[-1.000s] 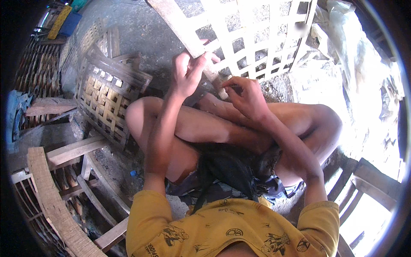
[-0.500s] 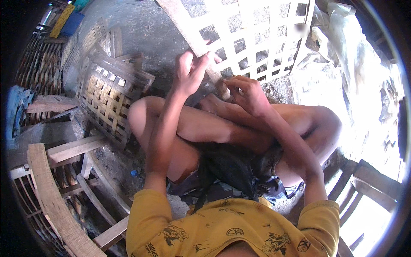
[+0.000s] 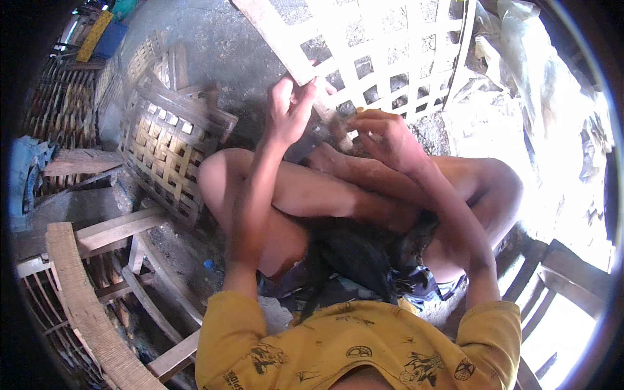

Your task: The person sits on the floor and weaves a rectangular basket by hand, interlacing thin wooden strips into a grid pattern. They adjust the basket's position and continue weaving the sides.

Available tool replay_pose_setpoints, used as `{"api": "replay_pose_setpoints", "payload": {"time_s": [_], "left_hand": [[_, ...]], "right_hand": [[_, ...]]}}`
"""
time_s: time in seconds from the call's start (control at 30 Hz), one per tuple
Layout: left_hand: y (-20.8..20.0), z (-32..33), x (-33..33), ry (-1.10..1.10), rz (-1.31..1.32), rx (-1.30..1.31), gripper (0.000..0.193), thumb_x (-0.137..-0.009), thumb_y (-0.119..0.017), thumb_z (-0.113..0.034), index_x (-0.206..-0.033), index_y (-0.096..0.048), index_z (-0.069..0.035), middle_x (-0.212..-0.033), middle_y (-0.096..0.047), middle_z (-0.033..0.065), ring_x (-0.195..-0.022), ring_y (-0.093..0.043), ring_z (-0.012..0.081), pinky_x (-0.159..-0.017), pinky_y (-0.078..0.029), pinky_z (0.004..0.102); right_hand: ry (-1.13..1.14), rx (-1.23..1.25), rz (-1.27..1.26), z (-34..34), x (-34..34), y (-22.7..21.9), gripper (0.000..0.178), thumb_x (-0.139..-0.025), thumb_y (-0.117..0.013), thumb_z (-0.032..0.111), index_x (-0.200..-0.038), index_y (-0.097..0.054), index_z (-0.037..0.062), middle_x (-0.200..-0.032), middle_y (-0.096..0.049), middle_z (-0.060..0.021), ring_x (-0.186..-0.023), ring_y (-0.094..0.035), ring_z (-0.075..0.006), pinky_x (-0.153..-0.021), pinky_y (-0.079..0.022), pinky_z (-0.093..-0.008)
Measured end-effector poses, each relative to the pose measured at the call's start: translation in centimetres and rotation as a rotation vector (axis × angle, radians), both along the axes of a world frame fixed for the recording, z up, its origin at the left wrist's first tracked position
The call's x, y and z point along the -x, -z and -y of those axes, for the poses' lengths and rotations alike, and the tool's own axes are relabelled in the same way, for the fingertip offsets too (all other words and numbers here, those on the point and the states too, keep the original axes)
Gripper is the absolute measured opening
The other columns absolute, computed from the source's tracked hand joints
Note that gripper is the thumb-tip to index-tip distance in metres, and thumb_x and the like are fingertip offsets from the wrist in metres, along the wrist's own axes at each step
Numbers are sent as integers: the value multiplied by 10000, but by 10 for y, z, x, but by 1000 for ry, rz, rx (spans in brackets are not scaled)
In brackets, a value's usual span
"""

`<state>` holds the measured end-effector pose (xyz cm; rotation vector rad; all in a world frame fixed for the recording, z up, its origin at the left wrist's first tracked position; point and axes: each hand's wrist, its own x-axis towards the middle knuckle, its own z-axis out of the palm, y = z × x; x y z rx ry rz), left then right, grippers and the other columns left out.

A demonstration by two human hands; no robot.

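Note:
A pale open-weave panel of flat strips [image 3: 346, 64], likely bamboo, stands tilted in front of me with a wooden bar [image 3: 276, 40] along its left edge. Around the lower part of that bar my left hand [image 3: 290, 110] is closed, thumb on top. My right hand [image 3: 385, 135] is beside the bar's lower end, its fingers bent and drawn together. Whatever lies in those fingers is too small and blurred to name. Below both hands are my crossed legs [image 3: 325, 188], with a bare foot close to the bar's end.
Another woven panel with a wooden frame [image 3: 166, 140] leans at the left. Curved wooden frames [image 3: 84, 305] lie at the lower left, and a slatted wooden piece [image 3: 572, 279] at the lower right. Crumpled plastic sheeting [image 3: 520, 71] hangs along the bright right side.
My right hand has shifted slightly right, away from the bar's lower end. The left hand keeps its hold, and the panel has tipped a little.

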<state>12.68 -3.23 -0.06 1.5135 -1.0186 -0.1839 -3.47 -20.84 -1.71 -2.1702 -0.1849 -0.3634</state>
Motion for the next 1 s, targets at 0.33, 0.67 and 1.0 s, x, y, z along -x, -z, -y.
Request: {"api": "replay_pose_setpoints", "payload": {"time_s": [0.33, 0.67, 1.0], "left_hand": [[2, -1, 0, -130, -101, -4, 350, -1052, -539, -129, -1313, -527, 104, -964, -739, 129, -895, -678, 137, -810, -529, 299], [10, -5, -6, -111, -40, 16, 353, -1055, -546, -166, -1290, -544, 96, -947, -746, 112, -846, -660, 120, -795, -518, 297], [2, 3, -2, -37, -227, 52, 370, -1062, -528, -156, -1326, -512, 103, -999, -733, 143, -930, -666, 147, -851, -518, 311]], "right_hand": [[103, -39, 27, -18, 5, 29, 349, -855, -650, -56, -1182, -720, 43, -1057, -703, -183, -935, -713, -346, -785, -584, -387], [109, -24, 37, -16, 1, 14, 222, -857, -670, -43, -1055, -755, 8, -986, -732, -177, -815, -726, -322, -741, -585, -381], [71, 278, -368, -5, 5, 67, 292, -804, -660, -45, -1081, -743, -3, -936, -718, -228, -853, -721, -360, -735, -568, -410]]}}
